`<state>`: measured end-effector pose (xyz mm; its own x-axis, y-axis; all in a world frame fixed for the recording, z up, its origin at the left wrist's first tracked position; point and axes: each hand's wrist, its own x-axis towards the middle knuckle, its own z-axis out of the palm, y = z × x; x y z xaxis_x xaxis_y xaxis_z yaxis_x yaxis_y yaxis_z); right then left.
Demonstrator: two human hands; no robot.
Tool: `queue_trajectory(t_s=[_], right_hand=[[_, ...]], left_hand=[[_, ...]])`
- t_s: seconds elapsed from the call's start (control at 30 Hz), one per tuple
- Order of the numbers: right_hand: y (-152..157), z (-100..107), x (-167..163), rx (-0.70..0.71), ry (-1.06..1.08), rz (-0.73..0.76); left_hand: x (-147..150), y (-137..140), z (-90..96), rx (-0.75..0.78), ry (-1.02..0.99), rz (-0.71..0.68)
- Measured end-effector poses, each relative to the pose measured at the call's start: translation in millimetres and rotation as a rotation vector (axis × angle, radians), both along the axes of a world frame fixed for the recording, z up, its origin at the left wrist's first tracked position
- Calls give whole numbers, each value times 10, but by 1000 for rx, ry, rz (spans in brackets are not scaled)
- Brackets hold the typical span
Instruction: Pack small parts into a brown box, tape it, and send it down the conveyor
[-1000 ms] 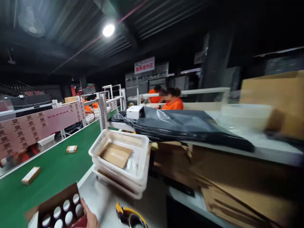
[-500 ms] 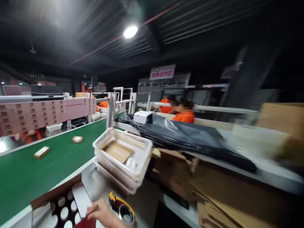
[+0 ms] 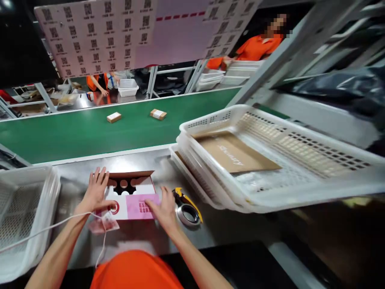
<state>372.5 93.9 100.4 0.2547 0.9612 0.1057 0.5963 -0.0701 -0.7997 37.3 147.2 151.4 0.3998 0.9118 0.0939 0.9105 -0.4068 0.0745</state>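
An open carton (image 3: 132,206) with a white and pink front flap stands on the metal table before me. White round caps of several bottles (image 3: 124,187) show inside it. My left hand (image 3: 98,194) clasps the carton's left end, fingers spread along the side and thumb on the flap. At the right end, my right hand (image 3: 164,208) grips the carton with its thumb over the pink part. A pinkish clear packet (image 3: 104,224) lies at the carton's front left corner. Just right of my right hand is a yellow and black tape dispenser (image 3: 188,210).
Stacked white baskets (image 3: 207,188) stand at the right, the top one holding a brown envelope (image 3: 237,154). More white baskets (image 3: 45,216) are at the left. Behind runs a green conveyor belt (image 3: 75,134) with two small parcels. A white cord crosses my left forearm. People in orange work beyond.
My view has swung left and down, bringing both hands and the whole carton into sight. The carton's front flap now lies partly over the bottles.
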Motion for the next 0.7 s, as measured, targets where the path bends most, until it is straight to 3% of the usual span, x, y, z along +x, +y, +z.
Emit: queue_trajectory(t_s=[0.07, 0.1, 0.17, 0.23, 0.3, 0.43, 0.57, 0.7], right_hand=[[-286, 41, -50, 50, 54, 92], [-444, 45, -103, -8, 132, 205], [-714, 2, -273, -252, 299, 427], [-865, -109, -508, -481, 421, 508], [-899, -255, -764, -579, 517, 451], [-828, -433, -1203, -609, 783, 285], [-766, -336, -1508, -579, 1053, 139], [-701, -262, -1716, -501, 1120, 30]], left_hand=[[-74, -81, -75, -38, -31, -37], [-127, -137, -140, -69, -55, -75], [-222, -230, -296, -138, -107, -161], [-265, -265, -448, -166, -138, -190], [-257, -244, -566, -163, -130, -161], [-233, -129, -681, -206, -132, -159], [-285, 1, -692, -254, -165, -231], [-324, 109, -670, -256, -154, -262]])
